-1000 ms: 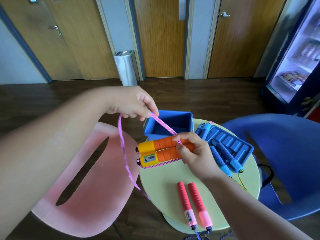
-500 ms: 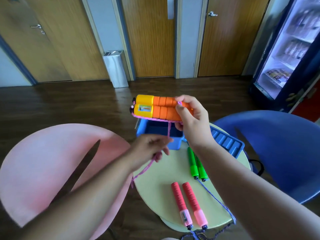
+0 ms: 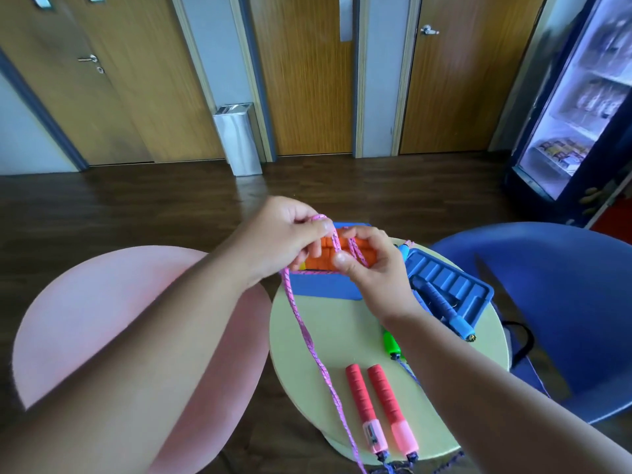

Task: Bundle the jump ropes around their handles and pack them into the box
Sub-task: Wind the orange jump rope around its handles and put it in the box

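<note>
Right hand [image 3: 373,270] round half-hidden orange handles [image 3: 319,260]

The bench [image 3: 342,330] stands between the left chair [image 3: 102,319] and the right chair [image 3: 554,302]. The box [image 3: 325,290] sits at the bench's far edge, with the lid [image 3: 458,285] to its right. A lone handle [image 3: 441,309] lies on the lid. The handle pair [image 3: 379,405] lies at the near edge. The left hand [image 3: 284,241] and right hand [image 3: 372,268] hold the wrapped handles [image 3: 325,258] above the box. The rope [image 3: 307,340] hangs over the bench's left side. The bin [image 3: 239,138] stands on the floor behind.
</note>
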